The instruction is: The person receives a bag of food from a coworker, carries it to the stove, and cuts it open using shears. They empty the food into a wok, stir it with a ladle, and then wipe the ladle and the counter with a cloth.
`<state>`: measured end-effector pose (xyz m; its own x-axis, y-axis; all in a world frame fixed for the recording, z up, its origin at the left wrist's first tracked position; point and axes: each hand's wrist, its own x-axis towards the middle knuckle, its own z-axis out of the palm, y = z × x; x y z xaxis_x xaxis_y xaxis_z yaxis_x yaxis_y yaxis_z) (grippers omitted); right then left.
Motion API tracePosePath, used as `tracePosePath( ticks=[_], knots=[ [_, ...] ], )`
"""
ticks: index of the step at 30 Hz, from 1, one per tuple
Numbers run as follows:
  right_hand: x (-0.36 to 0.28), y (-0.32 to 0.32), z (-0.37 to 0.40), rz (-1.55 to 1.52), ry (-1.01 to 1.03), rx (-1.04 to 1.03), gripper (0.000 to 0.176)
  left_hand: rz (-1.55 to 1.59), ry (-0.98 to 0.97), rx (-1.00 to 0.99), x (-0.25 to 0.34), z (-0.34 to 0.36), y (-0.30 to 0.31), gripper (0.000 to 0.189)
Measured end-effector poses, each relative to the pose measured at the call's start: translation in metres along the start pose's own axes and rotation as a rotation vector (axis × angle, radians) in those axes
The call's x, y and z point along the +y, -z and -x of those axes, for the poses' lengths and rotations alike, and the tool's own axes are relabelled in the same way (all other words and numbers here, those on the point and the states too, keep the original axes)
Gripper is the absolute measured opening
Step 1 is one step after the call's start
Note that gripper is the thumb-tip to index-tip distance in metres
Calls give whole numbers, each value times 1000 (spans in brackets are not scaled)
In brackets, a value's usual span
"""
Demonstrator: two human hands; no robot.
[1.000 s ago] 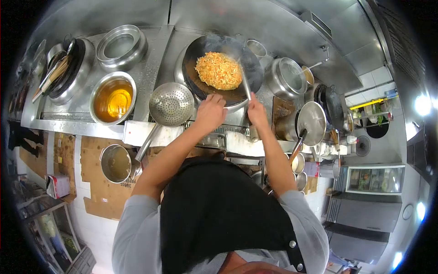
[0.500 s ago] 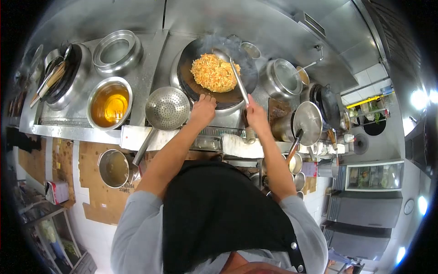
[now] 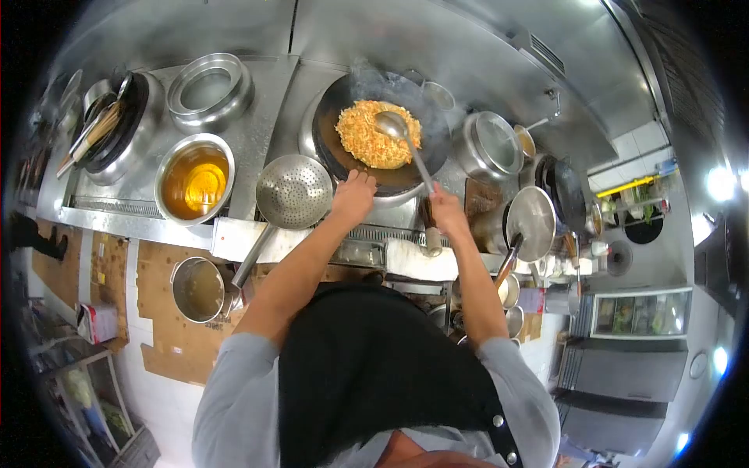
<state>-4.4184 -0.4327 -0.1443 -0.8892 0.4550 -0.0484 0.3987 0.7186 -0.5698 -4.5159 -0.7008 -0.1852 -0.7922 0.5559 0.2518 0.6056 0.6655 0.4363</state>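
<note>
A dark wok (image 3: 331,117) sits on the stove with a round mass of orange-yellow fried food (image 3: 367,140) in it, and steam rises at its back. My left hand (image 3: 356,193) is closed at the wok's near left edge, gripping the rim there. My right hand (image 3: 448,209) is closed round the handle end of a metal ladle (image 3: 392,125). The ladle's bowl rests on the upper right part of the food.
Left of the wok are a perforated strainer (image 3: 294,192), a bowl of amber liquid (image 3: 194,179) and a steel pot (image 3: 209,92). To the right stand a lidded pot (image 3: 490,146) and a pan (image 3: 531,224). A pot (image 3: 198,289) sits lower left.
The ladle's bowl has moved from the wok's back edge down onto the food. The whole view has shifted slightly. At the far left, a dark leg and shoe have come further into view.
</note>
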Motion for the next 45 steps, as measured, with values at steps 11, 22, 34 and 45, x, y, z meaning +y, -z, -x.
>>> tracePosePath(
  ticks=[11,22,34,45],
  knots=[
    [-46,-50,-105,-50,-73,-107,48,11,-11,77,1,-1,0,14],
    [4,-21,25,-12,194,-96,44,-18,5,57,-2,0,-10,16],
    [-16,-43,31,-16,103,-50,47,-40,-41,70,-3,-2,0,17],
    [-8,2,16,2,69,73,49,-36,-10,40,-3,-1,-1,17]
  ],
)
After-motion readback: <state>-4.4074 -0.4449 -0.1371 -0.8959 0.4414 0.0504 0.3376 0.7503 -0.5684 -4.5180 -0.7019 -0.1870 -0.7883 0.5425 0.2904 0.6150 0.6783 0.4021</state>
